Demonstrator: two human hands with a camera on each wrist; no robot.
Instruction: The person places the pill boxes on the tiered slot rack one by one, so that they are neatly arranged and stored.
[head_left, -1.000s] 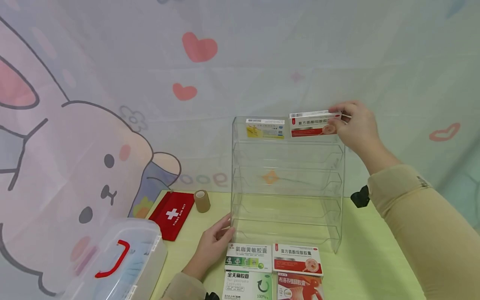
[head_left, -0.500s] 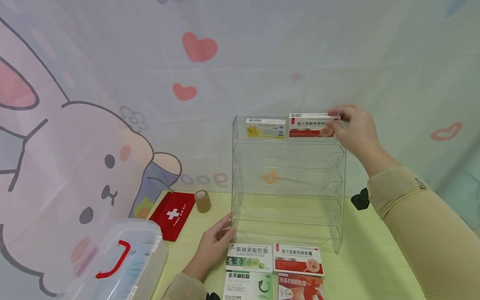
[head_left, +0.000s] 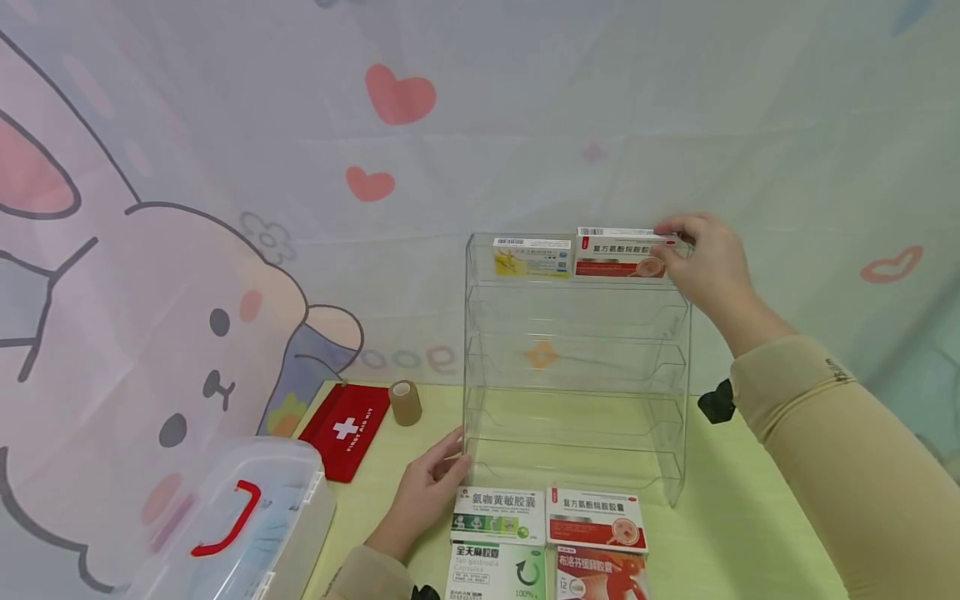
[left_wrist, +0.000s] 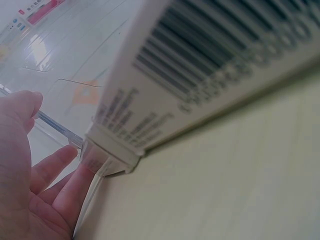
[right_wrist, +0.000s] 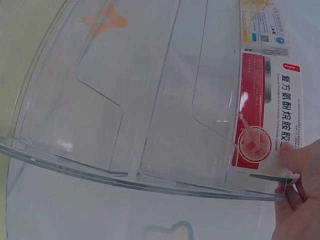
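Up at the right end of the top tier of the clear rack (head_left: pixel 577 286), the right hand (head_left: pixel 708 262) pinches the red-and-white box (head_left: pixel 621 257), thumb on its printed face and fingers over its top edge and behind. The box stands upright on that tier, its front turned outward, and the right wrist view shows the thumb on the end of the face nearest the rack's right side panel. Just beside it, on the same tier, stands the smaller yellow-and-white box (head_left: pixel 531 258), also upright. The left hand (head_left: pixel 423 492) is low on the other side, its partly bent fingers and thumb gripping the edge of the rack's left side panel near the bottom. In front of the rack, four cartons lie face up in two rows on the table (head_left: pixel 750 500): the green-and-white carton (head_left: pixel 497 515) and the red carton with a white top (head_left: pixel 596 520) nearer the rack, then the gastrodia carton (head_left: pixel 497 572) and the orange-red carton (head_left: pixel 602 573), both cut off by the frame. To the left are the red first aid pouch (head_left: pixel 347 433), the tan tape roll (head_left: pixel 406 406) beside it, and the lidded plastic case (head_left: pixel 300 533) with its red handle (head_left: pixel 243 521).
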